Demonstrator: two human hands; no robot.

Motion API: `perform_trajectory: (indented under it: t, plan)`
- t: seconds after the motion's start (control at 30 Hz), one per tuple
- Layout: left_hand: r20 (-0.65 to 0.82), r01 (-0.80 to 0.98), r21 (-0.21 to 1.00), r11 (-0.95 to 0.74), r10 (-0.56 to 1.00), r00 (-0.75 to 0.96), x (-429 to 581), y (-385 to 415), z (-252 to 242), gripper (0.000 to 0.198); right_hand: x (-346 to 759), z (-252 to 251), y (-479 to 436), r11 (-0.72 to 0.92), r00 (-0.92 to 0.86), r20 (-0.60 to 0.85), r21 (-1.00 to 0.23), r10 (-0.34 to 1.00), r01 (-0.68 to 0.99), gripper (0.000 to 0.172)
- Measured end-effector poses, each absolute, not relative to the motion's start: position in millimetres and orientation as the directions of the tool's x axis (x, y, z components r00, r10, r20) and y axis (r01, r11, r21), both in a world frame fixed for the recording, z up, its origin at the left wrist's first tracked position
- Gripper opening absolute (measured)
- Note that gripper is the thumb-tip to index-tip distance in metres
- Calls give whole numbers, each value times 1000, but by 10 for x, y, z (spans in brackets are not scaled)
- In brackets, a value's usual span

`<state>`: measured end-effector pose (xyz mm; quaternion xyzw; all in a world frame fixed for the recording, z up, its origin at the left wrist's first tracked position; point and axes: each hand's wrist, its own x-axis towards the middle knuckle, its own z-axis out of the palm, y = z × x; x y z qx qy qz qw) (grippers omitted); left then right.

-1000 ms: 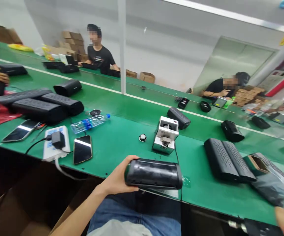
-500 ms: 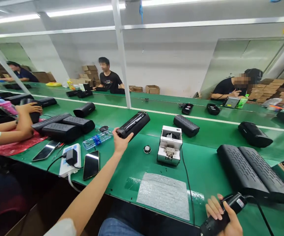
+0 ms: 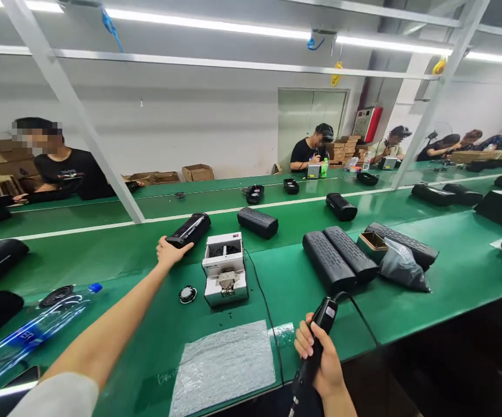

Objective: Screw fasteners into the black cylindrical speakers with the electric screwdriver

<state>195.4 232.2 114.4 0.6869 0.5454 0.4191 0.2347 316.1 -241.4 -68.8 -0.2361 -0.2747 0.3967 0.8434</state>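
Reaching farther out than half a second ago, the left hand is now setting the black speaker shell onto the green table beyond the white line side, just left of the white screw feeder; earlier the shell was being carried in the air above the water bottle. Its fingers are gripping the shell's near end, and the shell is lying tilted away toward the upper right. The right hand is clenching around a black electric screwdriver at the table's near edge, its cable running up toward the two ribbed speakers lying side by side. A small round speaker driver is sitting just left of the feeder. A sheet of bubble wrap is lying flat near the front edge, between the two arms. A clear water bottle is lying on its side at the far left. Across the table, other people are sitting at work.
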Motion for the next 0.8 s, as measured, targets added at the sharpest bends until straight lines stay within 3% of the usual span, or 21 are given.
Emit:
perform_trajectory:
  t: [0.07, 0.17, 0.23, 0.33, 0.43, 0.6, 0.8]
  plan:
    - [392, 525, 763, -377, 916, 88, 1886, 2236, 1349, 95, 3138, -691, -2408, 584, 535, 281, -586, 797, -562, 49]
    - [494, 424, 727, -540, 840, 223, 1937, 1853, 1615, 83, 3130, -708, -2373, 593, 547, 268, -542, 793, -595, 47]
    - [486, 317, 719, -618, 774, 406, 2130, 1396, 1638, 71, 3138, -724, -2337, 594, 560, 245, -527, 791, -608, 46]
    - [325, 214, 767, -604, 654, 683, 2689, 546, 1435, 53, 3148, -731, -2291, 594, 593, 196, -526, 781, -609, 47]
    - [83, 221, 839, -497, 520, 850, 3464, -209, 1190, 46, 3123, -694, -2273, 598, 647, 122, -536, 753, -595, 45]
    - [-286, 426, 847, -318, 404, 869, 4528, -886, 1013, 43, 3025, -551, -2286, 618, 744, -66, -511, 665, -598, 41]
    - [-495, 552, 819, -155, 295, 817, 4966, -1029, 878, 42, 2985, -383, -2274, 651, 778, -178, -454, 603, -608, 44]
